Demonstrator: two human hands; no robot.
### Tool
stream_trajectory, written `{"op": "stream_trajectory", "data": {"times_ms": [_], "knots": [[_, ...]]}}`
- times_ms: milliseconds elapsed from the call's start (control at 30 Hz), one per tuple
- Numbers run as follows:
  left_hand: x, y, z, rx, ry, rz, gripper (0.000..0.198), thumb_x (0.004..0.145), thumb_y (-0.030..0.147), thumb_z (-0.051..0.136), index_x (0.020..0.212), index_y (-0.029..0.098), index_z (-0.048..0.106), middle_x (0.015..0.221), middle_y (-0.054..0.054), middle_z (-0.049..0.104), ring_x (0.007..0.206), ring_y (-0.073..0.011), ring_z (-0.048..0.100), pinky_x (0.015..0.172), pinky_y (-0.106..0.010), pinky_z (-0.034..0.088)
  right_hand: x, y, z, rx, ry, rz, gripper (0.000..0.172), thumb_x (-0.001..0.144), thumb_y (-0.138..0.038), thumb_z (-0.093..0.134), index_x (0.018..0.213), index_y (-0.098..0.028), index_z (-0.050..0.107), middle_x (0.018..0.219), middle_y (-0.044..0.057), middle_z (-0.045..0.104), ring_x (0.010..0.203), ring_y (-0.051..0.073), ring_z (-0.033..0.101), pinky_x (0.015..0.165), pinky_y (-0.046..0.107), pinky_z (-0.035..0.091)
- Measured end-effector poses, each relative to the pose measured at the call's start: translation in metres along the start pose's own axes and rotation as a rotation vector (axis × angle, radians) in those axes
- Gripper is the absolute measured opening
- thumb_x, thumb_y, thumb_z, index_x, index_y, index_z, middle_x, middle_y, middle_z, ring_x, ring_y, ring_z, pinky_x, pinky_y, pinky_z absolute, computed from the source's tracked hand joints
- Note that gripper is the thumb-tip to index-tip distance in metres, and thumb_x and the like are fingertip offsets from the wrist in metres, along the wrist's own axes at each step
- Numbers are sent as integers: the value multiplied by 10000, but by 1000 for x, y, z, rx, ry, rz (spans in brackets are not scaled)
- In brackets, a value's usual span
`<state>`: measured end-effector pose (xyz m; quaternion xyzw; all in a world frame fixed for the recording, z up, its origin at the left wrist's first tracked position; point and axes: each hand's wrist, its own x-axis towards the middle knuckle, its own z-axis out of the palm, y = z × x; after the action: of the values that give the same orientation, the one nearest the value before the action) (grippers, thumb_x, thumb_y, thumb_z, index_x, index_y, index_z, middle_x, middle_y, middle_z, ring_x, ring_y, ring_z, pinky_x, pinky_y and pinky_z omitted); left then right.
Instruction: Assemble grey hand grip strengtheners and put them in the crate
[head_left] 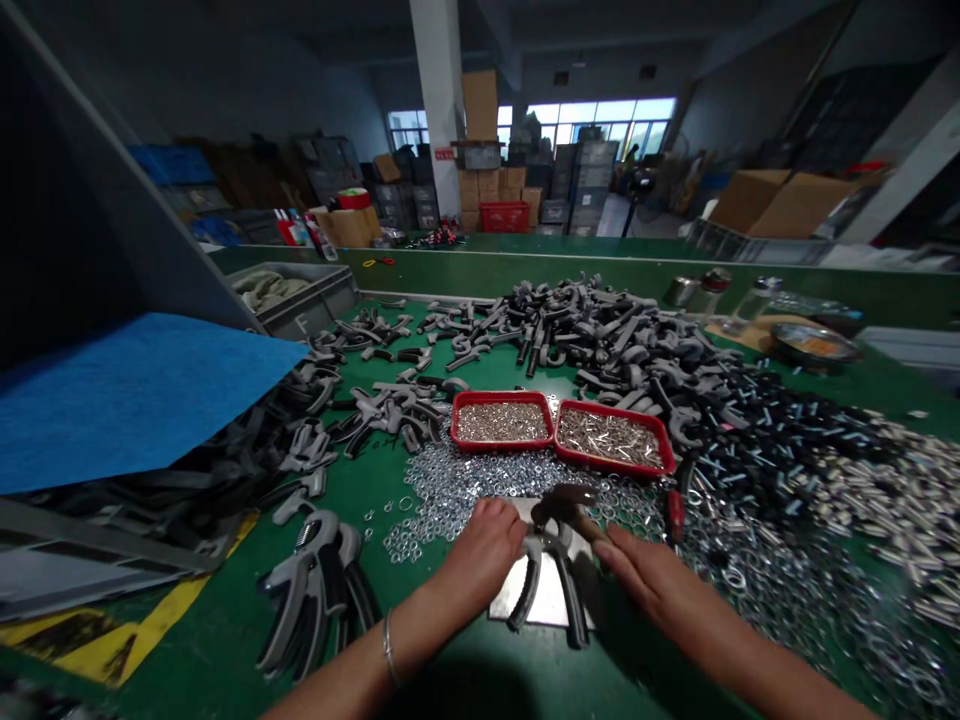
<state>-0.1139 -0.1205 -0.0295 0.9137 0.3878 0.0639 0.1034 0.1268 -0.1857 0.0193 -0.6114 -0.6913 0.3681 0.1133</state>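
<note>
In my closed right hand [649, 575] is the wooden handle of a hammer [570, 497]. Its dark metal head is over the top of a grey-and-black two-handled hand grip [551, 565]. That hand grip lies with its legs spread toward me on a flat metal plate [502, 600]. My left hand [491, 540], fingers curled, holds the hand grip's upper end from the left; the fingertips are partly hidden. To the left, several similar hand grips [319, 580] lie stacked, one with a coil spring showing.
Beyond the plate, two red trays [454, 440] [667, 465] hold small metal pins. Loose washers [450, 490] surround them. Grey handle parts [585, 320] pile up behind. Black parts with bolts [780, 430] and metal sleeves [900, 490] lie right. A red-handled tool [675, 515] is near my right hand.
</note>
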Motion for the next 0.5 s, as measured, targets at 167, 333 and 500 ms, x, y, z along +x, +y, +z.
{"op": "stream_trajectory", "data": {"times_ms": [167, 333, 500], "knots": [[-1, -2, 6, 32, 32, 19, 118, 968, 261, 574, 954, 163, 639, 994, -61, 625, 1003, -259, 518, 916, -410, 396, -13, -2, 7, -73, -46, 87, 396, 989, -547, 322, 937, -250, 579, 839, 84, 737, 773, 275, 705, 716, 355, 482], [-3, -2, 6, 113, 63, 65, 147, 968, 288, 576, 962, 157, 642, 998, -68, 632, 1019, -257, 522, 913, -394, 391, 19, 14, 0, 49, 100, 15, 438, 988, -567, 286, 1019, -263, 600, 956, 90, 763, 906, 282, 714, 853, 379, 510], [-2, -5, 12, 155, 71, 97, 227, 954, 364, 598, 948, 144, 651, 960, -75, 639, 979, -245, 534, 857, -377, 408, 42, 58, 0, 67, 6, 26, 474, 888, -624, 433, 984, -257, 717, 1133, 101, 767, 1104, 332, 689, 952, 411, 535]]}}
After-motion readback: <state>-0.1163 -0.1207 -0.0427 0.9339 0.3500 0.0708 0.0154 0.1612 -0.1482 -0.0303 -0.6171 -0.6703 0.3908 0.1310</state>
